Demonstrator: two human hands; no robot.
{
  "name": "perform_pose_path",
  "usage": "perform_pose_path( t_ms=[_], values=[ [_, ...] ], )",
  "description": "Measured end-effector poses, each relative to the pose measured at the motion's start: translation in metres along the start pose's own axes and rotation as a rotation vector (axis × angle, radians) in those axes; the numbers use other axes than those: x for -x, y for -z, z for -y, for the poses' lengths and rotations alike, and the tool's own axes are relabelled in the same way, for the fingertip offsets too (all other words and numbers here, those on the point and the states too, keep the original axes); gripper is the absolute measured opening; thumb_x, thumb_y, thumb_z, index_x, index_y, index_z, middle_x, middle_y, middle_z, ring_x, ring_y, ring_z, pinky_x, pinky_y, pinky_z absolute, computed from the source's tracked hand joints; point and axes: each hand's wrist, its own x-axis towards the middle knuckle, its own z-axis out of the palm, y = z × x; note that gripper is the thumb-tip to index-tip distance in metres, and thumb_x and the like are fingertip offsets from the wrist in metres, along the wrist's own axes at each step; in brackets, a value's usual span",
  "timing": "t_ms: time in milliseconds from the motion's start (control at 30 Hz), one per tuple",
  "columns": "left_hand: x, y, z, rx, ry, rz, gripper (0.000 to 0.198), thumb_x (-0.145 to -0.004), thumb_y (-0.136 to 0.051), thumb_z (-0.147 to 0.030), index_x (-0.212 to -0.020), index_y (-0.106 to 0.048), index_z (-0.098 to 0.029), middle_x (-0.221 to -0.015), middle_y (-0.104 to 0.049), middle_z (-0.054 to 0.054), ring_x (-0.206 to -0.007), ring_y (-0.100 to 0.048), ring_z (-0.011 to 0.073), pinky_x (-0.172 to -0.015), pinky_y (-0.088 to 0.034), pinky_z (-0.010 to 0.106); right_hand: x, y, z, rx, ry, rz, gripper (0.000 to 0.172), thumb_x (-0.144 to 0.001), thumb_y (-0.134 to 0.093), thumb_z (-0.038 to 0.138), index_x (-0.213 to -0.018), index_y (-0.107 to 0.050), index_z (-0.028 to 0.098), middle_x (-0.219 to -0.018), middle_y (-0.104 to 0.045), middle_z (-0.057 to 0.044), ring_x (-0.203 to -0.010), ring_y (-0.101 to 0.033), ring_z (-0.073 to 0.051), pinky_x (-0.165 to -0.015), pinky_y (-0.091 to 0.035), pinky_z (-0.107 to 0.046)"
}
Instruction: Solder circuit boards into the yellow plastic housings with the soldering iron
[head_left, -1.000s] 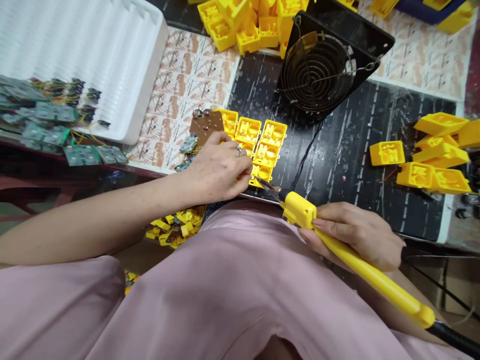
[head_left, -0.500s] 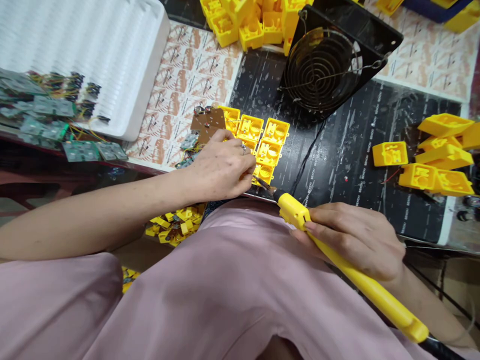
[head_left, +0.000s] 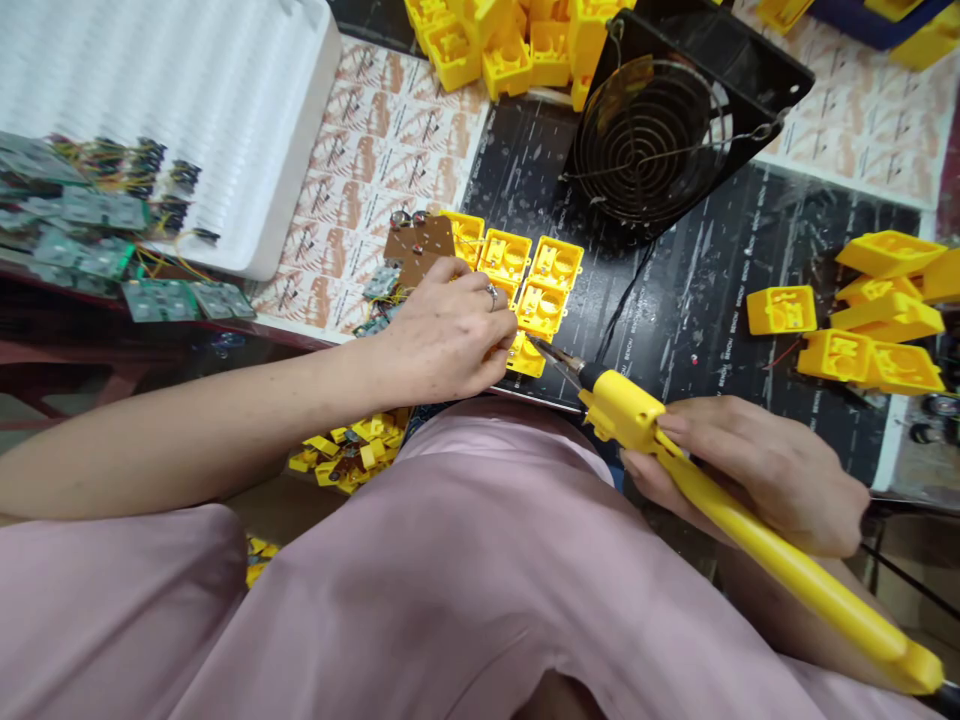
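Observation:
My right hand [head_left: 765, 470] is wrapped around a yellow soldering iron [head_left: 780, 560]. Its dark metal tip points up and left, close to the nearest of several yellow plastic housings [head_left: 556, 262] grouped on the black mat. Over the left side of this group lies my left hand [head_left: 454, 325], wearing a ring. Its fingers are curled and pressed together at the housings, and the fingertips are hidden, so what they pinch does not show. Just beyond the left hand is a brown board [head_left: 420, 248] with small round parts on it.
A black fan [head_left: 645, 150] with a wire guard stands at the back. Yellow housings are piled behind it and at the right [head_left: 889, 312]. On the left sit a white foam tray [head_left: 292, 150] and green circuit boards [head_left: 161, 300] with wires. A container of yellow pieces [head_left: 360, 450] lies below the table edge.
The soldering iron and my right hand have moved right and slightly down, drawing the tip away from my left fingers. My left hand stays nearly in place over the housings.

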Motion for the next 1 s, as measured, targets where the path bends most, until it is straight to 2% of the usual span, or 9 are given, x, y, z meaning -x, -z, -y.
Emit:
perform_pose_path(
  t_ms=[67,133,267,367,467,667,800,900,1000],
  values=[
    [0.001,0.0,-0.001,-0.001,0.01,0.01,0.023,-0.093,-0.048,-0.025,-0.08,-0.068,-0.022,-0.08,-0.072,0.004,-0.088,-0.067,0.0256,-0.099,-0.05,0.05,-0.002,-0.002,-0.001,0.019,0.043,-0.052,0.063,-0.09,-0.083,0.016,-0.148,-0.059,0.026,-0.091,-0.08,0.001,-0.074,-0.077,-0.016,-0.065,-0.066,-0.024],
    [0.005,0.001,0.0,0.014,0.017,0.007,0.026,-0.096,-0.047,-0.027,-0.085,-0.069,-0.023,-0.083,-0.074,0.004,-0.092,-0.069,0.0259,-0.105,-0.049,0.051,-0.003,-0.003,-0.002,0.041,0.015,-0.096,0.07,-0.09,-0.083,0.015,-0.153,-0.055,0.028,-0.098,-0.081,-0.003,-0.076,-0.078,-0.018,-0.064,-0.068,-0.027],
    [0.019,0.004,0.008,0.19,0.054,-0.078,0.029,-0.102,-0.047,-0.038,-0.11,-0.071,-0.022,-0.101,-0.08,0.006,-0.103,-0.072,0.0267,-0.12,-0.041,0.057,0.001,-0.005,-0.005,-0.068,-0.073,-0.153,0.047,-0.088,-0.083,0.011,-0.129,-0.069,0.031,-0.085,-0.078,-0.001,-0.075,-0.078,-0.021,-0.059,-0.067,-0.032],
    [0.024,0.005,0.013,0.31,0.126,-0.08,0.026,-0.105,-0.048,-0.034,-0.105,-0.072,-0.025,-0.105,-0.082,0.003,-0.104,-0.074,0.0234,-0.119,-0.042,0.055,0.002,-0.009,-0.007,-0.094,-0.055,-0.191,0.034,-0.087,-0.083,0.009,-0.113,-0.071,0.027,-0.08,-0.076,-0.002,-0.071,-0.076,-0.021,-0.053,-0.064,-0.032],
    [0.022,0.003,0.013,0.276,0.147,-0.081,0.027,-0.105,-0.051,-0.031,-0.093,-0.074,-0.027,-0.098,-0.081,0.001,-0.1,-0.074,0.023,-0.115,-0.046,0.055,0.002,-0.011,-0.008,-0.082,-0.032,-0.187,0.036,-0.089,-0.081,0.014,-0.12,-0.07,0.029,-0.08,-0.077,-0.001,-0.066,-0.075,-0.022,-0.05,-0.064,-0.033],
    [0.014,0.005,0.01,0.199,0.117,-0.05,0.031,-0.104,-0.049,-0.032,-0.091,-0.077,-0.028,-0.094,-0.08,0.003,-0.099,-0.07,0.0247,-0.112,-0.046,0.056,0.002,-0.006,-0.005,0.044,-0.051,-0.147,0.057,-0.092,-0.077,0.014,-0.146,-0.062,0.026,-0.096,-0.082,-0.009,-0.071,-0.078,-0.025,-0.057,-0.068,-0.036],
    [0.01,0.007,0.008,0.159,0.045,0.02,0.028,-0.103,-0.052,-0.032,-0.09,-0.077,-0.026,-0.088,-0.077,0.003,-0.099,-0.067,0.0265,-0.117,-0.041,0.061,-0.003,0.0,-0.007,0.046,0.01,-0.058,0.046,-0.097,-0.072,0.017,-0.142,-0.062,0.024,-0.086,-0.08,-0.007,-0.066,-0.076,-0.022,-0.054,-0.066,-0.03],
    [0.003,0.008,0.005,0.104,0.007,0.061,0.027,-0.1,-0.052,-0.027,-0.086,-0.075,-0.025,-0.082,-0.074,0.003,-0.097,-0.066,0.0258,-0.119,-0.039,0.061,-0.008,0.002,-0.009,0.032,0.071,-0.073,0.034,-0.1,-0.071,0.021,-0.134,-0.065,0.022,-0.078,-0.077,-0.004,-0.063,-0.075,-0.018,-0.053,-0.064,-0.025],
    [-0.005,0.01,0.003,0.045,-0.032,0.108,0.026,-0.096,-0.053,-0.025,-0.08,-0.073,-0.024,-0.076,-0.071,0.002,-0.093,-0.065,0.0248,-0.117,-0.041,0.06,-0.009,0.002,-0.008,0.011,0.108,-0.077,0.032,-0.097,-0.075,0.018,-0.128,-0.067,0.017,-0.074,-0.074,-0.002,-0.064,-0.075,-0.017,-0.058,-0.066,-0.023]
  ],
)
